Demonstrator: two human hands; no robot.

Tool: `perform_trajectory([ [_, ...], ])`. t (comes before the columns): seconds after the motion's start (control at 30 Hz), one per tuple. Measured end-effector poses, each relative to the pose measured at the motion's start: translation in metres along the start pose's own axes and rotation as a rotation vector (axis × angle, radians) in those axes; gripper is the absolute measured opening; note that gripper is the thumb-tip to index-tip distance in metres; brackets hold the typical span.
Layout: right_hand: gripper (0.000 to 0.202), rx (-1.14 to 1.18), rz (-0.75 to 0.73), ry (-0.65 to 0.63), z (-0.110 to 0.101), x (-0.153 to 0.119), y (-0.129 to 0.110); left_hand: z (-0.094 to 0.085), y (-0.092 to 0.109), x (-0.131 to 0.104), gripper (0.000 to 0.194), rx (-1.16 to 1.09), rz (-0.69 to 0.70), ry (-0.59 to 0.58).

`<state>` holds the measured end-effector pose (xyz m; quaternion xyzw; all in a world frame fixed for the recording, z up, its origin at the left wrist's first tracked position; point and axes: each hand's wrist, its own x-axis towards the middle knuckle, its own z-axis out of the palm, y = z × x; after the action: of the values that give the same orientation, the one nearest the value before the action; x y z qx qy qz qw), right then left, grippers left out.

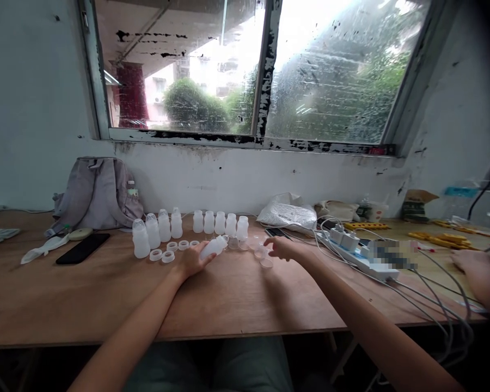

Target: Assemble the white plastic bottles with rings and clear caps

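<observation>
My left hand is wrapped round a frosted white bottle, which tilts with its neck to the right. My right hand hovers over clear caps on the wooden table; its fingers are bent, and whether they grip a cap is too small to tell. Several bottles with clear caps stand at the left, and several bottles without them form a row near the wall. White rings lie in front of the capped bottles.
A grey backpack, a black phone and a white strap are at the left. A silvery bag sits by the wall. At the right are a power strip with cables, yellow parts and another person's hand.
</observation>
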<state>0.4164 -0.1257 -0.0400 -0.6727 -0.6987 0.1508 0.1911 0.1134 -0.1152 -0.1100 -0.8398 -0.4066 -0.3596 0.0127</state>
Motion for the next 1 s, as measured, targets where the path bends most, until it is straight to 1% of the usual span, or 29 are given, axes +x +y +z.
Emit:
perform_trajectory([
  [0.07,0.029,-0.038,0.060,-0.148,0.003,-0.004,0.002,-0.003,0.003,0.000,0.041,0.004,-0.024,-0.059],
  [0.1,0.029,-0.036,0.063,-0.184,0.004,-0.005,0.001,-0.004,0.004,-0.001,0.041,0.006,-0.030,-0.081],
  [0.13,0.028,-0.015,0.044,-0.183,0.004,-0.006,-0.002,-0.004,0.005,-0.001,0.041,0.005,-0.034,-0.098],
  [0.2,0.025,0.081,-0.028,-0.124,0.004,-0.005,-0.009,-0.004,0.006,-0.001,0.041,-0.005,-0.037,-0.116],
  [0.27,0.025,0.231,-0.118,-0.067,0.003,-0.003,-0.018,-0.003,0.005,-0.001,0.041,-0.020,-0.028,-0.129],
  [0.3,0.025,0.308,-0.163,-0.060,0.003,-0.002,-0.022,-0.002,0.004,-0.001,0.041,-0.025,-0.021,-0.132],
  [0.37,0.026,0.427,-0.236,-0.086,0.007,-0.001,-0.028,-0.001,0.003,-0.001,0.042,-0.029,-0.011,-0.138],
  [0.43,0.028,0.476,-0.279,-0.126,0.014,0.000,-0.033,-0.001,0.003,-0.001,0.042,-0.027,0.001,-0.140],
  [0.53,0.028,0.488,-0.300,-0.168,0.025,0.001,-0.038,-0.002,0.005,-0.001,0.041,-0.033,0.033,-0.149],
  [0.63,0.028,0.510,-0.309,-0.206,0.032,0.003,-0.041,-0.003,0.007,-0.001,0.040,-0.049,0.055,-0.162],
  [0.8,0.028,0.533,-0.308,-0.249,0.034,0.005,-0.040,-0.004,0.009,-0.002,0.040,-0.050,0.057,-0.163],
  [1.0,0.030,0.544,-0.304,-0.280,0.038,0.005,-0.037,-0.002,0.011,-0.002,0.039,-0.062,0.090,-0.156],
])
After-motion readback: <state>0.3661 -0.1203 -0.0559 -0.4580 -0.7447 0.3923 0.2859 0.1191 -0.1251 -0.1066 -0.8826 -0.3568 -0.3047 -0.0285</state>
